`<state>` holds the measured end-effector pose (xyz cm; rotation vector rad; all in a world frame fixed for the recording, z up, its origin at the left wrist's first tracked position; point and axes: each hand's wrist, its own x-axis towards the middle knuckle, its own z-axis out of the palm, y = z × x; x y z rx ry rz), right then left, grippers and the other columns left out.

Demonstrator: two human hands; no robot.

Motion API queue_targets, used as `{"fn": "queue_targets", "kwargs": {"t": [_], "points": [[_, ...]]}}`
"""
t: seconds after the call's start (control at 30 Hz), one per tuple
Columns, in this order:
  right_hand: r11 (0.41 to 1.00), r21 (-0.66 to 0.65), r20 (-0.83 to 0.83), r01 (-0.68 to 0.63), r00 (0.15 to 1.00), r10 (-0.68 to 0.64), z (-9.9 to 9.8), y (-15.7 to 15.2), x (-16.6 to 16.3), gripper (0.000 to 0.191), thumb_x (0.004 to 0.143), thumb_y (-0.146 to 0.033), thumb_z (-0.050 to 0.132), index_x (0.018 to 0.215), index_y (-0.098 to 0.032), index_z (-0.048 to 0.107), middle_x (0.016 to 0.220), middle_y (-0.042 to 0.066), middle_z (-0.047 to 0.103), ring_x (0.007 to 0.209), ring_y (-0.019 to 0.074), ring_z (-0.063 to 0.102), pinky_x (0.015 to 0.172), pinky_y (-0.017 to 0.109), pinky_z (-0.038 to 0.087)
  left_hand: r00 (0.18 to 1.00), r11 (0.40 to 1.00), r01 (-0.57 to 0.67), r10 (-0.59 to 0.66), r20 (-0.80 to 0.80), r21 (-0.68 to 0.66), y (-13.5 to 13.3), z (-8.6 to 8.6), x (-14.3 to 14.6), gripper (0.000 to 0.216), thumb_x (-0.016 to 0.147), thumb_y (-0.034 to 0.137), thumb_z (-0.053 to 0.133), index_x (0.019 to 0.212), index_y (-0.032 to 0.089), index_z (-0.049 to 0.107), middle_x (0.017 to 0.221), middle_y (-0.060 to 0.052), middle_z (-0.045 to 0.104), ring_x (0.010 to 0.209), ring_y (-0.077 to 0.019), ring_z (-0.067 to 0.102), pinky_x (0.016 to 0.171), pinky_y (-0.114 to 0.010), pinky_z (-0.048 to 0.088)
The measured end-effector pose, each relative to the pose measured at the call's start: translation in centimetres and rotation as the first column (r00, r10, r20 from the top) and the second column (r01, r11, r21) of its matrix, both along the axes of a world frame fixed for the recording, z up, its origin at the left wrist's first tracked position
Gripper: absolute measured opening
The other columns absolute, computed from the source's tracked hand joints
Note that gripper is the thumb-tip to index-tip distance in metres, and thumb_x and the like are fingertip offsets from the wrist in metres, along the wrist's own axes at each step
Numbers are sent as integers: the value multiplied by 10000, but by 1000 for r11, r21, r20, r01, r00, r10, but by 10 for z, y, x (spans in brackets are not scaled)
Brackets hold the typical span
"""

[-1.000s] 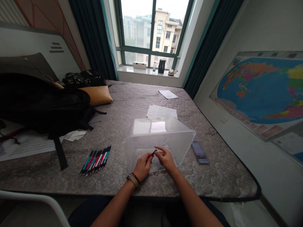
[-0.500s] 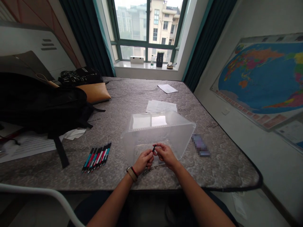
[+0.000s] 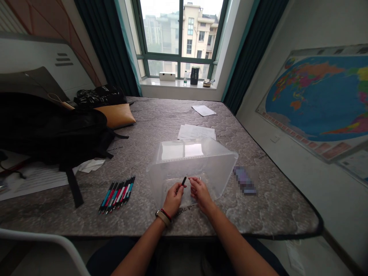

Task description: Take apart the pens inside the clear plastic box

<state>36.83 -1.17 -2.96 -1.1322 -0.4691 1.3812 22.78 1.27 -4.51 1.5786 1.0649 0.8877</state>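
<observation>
My left hand (image 3: 173, 200) pinches a short black pen part (image 3: 184, 181) that points up and away from me. Just to its right, my right hand (image 3: 200, 193) has thumb and fingers pressed together, apart from the black piece. Something thin and pale seems to show at its fingers, too small to name. Both hands are at the open side of a clear plastic box (image 3: 227, 168) lying on the quilted surface. Over to the left lies a row of several pens (image 3: 117, 194) in blue, red and white with black ends.
Behind the box are paper sheets (image 3: 198, 132) and another sheet (image 3: 203, 110). A blurred phone-like object (image 3: 244, 180) lies to the right. A black backpack (image 3: 51, 130) and a tan pouch (image 3: 116, 115) sit at left. A white chair rail (image 3: 57, 239) curves at lower left.
My hands have come apart; the right one moved slightly away from the black pen part, which stays in the left. The view has tilted up a little.
</observation>
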Motion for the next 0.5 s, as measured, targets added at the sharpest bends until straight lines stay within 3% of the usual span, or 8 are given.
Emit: {"fn": "queue_targets", "kwargs": {"t": [0.1,0.2,0.37,0.5], "points": [[994,-77,-241,79,966,-96,-3,-1,1,311,683,-219,696,981,-191,610,626,-36,568,541,104,522,523,213,441,997,997,-70,71,21,-20,1,1,0,271,830,405,582,946,161,607,588,59,448,530,-106,420,533,-215,326],[988,-123,-373,96,918,-136,-6,-2,4,323,644,-78,620,951,-179,610,751,29,666,662,143,630,649,260,527,999,998,-34,36,-37,47,-1,5,-1,274,816,401,609,957,166,613,549,84,365,502,-96,375,516,-209,289],[988,-120,-430,94,892,-137,-3,-4,7,298,655,-31,530,920,-150,596,893,116,722,855,218,704,808,345,558,977,989,56,-25,-213,137,-6,8,-1,226,813,345,612,937,158,640,543,78,387,503,-102,392,514,-226,259],[997,-70,-462,45,884,-72,1,-5,4,286,720,-56,518,982,-130,605,992,138,728,877,217,710,782,319,562,970,986,66,-29,-241,150,-7,7,0,245,831,345,595,972,155,658,543,73,397,503,-108,394,521,-233,269]]}}
